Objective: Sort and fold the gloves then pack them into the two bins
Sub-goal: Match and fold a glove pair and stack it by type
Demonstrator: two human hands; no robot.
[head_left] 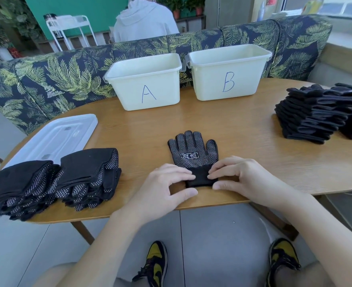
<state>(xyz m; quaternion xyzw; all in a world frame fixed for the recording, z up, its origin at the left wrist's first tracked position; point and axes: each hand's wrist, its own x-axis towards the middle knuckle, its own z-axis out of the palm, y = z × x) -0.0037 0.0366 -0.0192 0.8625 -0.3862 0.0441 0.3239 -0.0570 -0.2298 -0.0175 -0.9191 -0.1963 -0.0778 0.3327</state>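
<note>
At centre frame, left hand (167,184) and right hand (236,176) each pinch the cuff of a dotted glove (192,151) lying flat on the table (243,131).

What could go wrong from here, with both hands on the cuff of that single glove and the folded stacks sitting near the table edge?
1. The two folded stacks lie at the table's near left edge, the lowest gloves overhanging; a brush from the left hand could tip them off.
2. The glove is held only at its cuff by the left hand and the right hand, so the fold may come out skewed.
3. Bin A and bin B look alike, so a mix-up is possible.
</note>
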